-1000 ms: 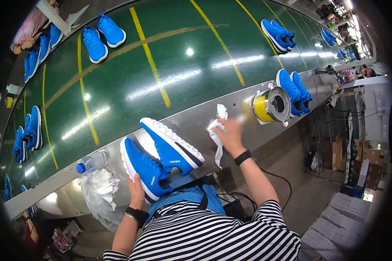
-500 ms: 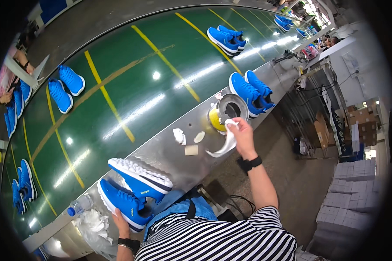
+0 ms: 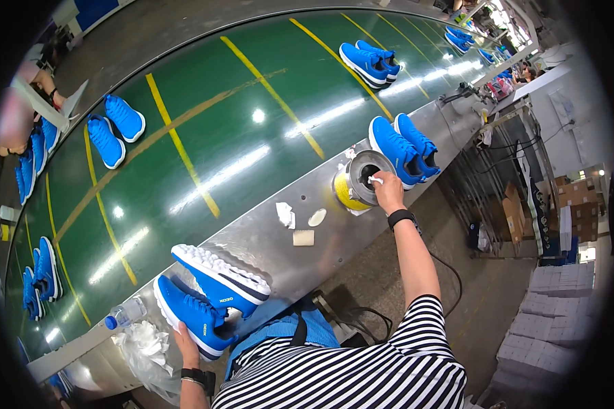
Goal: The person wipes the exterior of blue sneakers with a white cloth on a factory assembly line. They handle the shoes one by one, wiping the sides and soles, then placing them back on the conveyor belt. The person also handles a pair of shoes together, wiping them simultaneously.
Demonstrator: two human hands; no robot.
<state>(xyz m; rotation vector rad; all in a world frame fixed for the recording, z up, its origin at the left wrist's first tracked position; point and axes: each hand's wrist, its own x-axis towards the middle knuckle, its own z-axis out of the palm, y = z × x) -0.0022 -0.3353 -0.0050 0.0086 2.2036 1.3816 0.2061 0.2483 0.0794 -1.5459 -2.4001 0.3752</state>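
Note:
My right hand (image 3: 387, 191) reaches out to a round metal can (image 3: 359, 178) with a yellow side, pressing a white cloth (image 3: 374, 180) into its open top. My left hand (image 3: 188, 344) grips the heel of a blue shoe (image 3: 191, 313) with a white sole on the steel ledge (image 3: 320, 252). A second blue shoe (image 3: 222, 276) lies tipped on its side against the first one. Both wrists carry dark bands.
A green conveyor belt (image 3: 239, 136) with yellow lines carries pairs of blue shoes (image 3: 402, 146). Small white scraps (image 3: 300, 225) lie on the ledge. A plastic bottle (image 3: 124, 315) and crumpled white bag (image 3: 147, 344) sit by my left hand. Another person (image 3: 27, 102) works far left. Boxes stack at right.
My right hand moved with the white cloth from beside the shoes out to the can and now presses into its top. The left hand stays on the blue shoe.

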